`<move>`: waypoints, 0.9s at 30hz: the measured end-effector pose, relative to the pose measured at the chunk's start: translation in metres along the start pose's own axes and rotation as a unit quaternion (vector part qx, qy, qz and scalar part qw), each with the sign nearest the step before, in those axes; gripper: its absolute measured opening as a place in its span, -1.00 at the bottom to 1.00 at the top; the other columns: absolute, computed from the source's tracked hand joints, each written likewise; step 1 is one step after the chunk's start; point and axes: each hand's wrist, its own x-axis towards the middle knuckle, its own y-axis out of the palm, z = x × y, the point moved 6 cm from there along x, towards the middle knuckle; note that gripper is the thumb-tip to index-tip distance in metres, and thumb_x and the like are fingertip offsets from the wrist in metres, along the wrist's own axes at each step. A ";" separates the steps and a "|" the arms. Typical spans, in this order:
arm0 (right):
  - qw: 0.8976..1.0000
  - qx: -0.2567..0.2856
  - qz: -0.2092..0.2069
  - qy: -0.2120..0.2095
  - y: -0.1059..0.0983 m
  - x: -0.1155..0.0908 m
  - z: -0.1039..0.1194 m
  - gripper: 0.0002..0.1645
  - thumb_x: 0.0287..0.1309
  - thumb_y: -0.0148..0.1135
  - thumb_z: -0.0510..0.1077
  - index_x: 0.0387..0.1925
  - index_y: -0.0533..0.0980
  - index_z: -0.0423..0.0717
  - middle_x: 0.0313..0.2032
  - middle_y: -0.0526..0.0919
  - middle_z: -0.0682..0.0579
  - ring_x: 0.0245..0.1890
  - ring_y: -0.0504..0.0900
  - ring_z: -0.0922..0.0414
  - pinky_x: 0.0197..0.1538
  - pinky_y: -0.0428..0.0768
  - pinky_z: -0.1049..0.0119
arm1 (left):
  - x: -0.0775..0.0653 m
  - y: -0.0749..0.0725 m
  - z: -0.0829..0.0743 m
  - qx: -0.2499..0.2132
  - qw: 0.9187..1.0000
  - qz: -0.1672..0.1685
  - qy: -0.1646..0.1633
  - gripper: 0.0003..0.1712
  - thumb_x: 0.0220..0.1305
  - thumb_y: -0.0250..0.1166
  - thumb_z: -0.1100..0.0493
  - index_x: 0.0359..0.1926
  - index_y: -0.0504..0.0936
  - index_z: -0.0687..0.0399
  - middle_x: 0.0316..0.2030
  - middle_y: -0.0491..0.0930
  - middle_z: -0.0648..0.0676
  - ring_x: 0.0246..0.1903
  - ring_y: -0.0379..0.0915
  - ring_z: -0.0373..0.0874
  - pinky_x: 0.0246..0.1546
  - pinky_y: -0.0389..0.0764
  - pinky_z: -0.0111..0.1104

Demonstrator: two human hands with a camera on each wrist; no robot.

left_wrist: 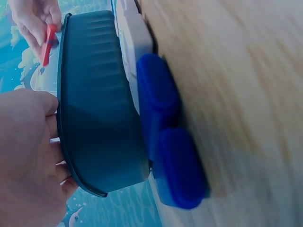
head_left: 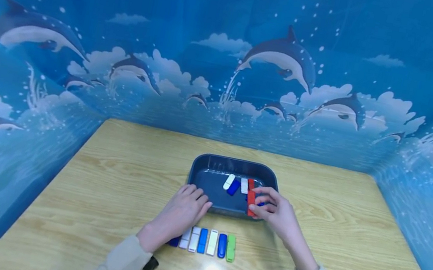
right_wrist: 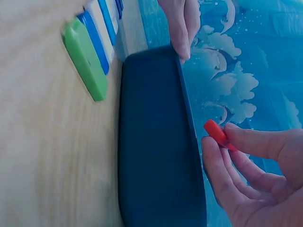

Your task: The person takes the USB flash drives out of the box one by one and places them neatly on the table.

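My right hand [head_left: 278,212] pinches a red USB stick [head_left: 251,203] between thumb and fingertips, above the right front part of a dark blue tray [head_left: 207,191]. The right wrist view shows the red stick's end [right_wrist: 217,132] poking out past the thumb. Inside the tray lie a white stick [head_left: 228,182], a blue stick [head_left: 233,187], another white stick [head_left: 244,186] and a second red stick [head_left: 251,184]; further blue pieces are partly hidden by the right fingers. My left hand [head_left: 184,207] rests with its fingers over the tray's rim [left_wrist: 64,142] at the left front corner.
In front of the tray, several sticks lie in a row on the wooden table [head_left: 128,173], from a dark blue stick [head_left: 174,242] partly under the left wrist to a green stick [head_left: 231,248] at the right. A dolphin-printed curtain [head_left: 185,115] encloses the back and sides.
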 end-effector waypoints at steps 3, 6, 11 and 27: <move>1.000 -0.014 0.000 0.006 0.000 -0.013 -0.002 -0.50 0.00 0.35 -0.14 0.03 0.44 0.02 -0.22 0.57 -0.06 -0.37 0.61 0.09 -0.24 0.63 0.11 | 0.000 -0.001 0.000 -0.001 1.000 -0.003 0.002 -0.60 0.40 -0.09 -0.07 -0.14 0.61 -0.01 -0.18 0.58 -0.01 -0.09 0.40 -0.11 0.17 0.33 -0.17; 1.000 -0.007 0.010 0.013 0.002 -0.025 -0.005 -0.50 -0.02 0.36 -0.15 0.02 0.45 0.00 -0.24 0.57 -0.06 -0.38 0.62 0.07 -0.26 0.63 0.12 | 0.000 -0.002 0.000 -0.003 1.000 -0.006 0.005 -0.61 0.39 -0.08 -0.06 -0.14 0.61 0.01 -0.19 0.58 -0.01 -0.10 0.40 -0.10 0.16 0.33 -0.17; 0.998 0.020 0.047 0.022 0.010 -0.041 -0.017 -0.50 -0.06 0.38 -0.18 -0.01 0.45 -0.02 -0.26 0.56 -0.10 -0.41 0.63 -0.01 -0.30 0.65 0.12 | 0.000 -0.002 0.000 0.000 1.000 -0.003 0.009 -0.61 0.39 -0.09 -0.05 -0.15 0.61 0.01 -0.21 0.57 -0.02 -0.12 0.39 -0.11 0.16 0.33 -0.18; 0.994 -0.024 0.097 -0.033 0.035 -0.053 -0.042 -0.55 -0.12 0.36 -0.34 -0.12 0.44 -0.25 -0.40 0.53 -0.12 -0.55 0.61 0.08 -0.52 0.63 0.29 | 0.000 -0.001 -0.001 0.000 1.000 -0.002 0.004 -0.60 0.40 -0.10 -0.07 -0.15 0.61 -0.01 -0.22 0.57 -0.03 -0.13 0.39 -0.12 0.16 0.34 -0.18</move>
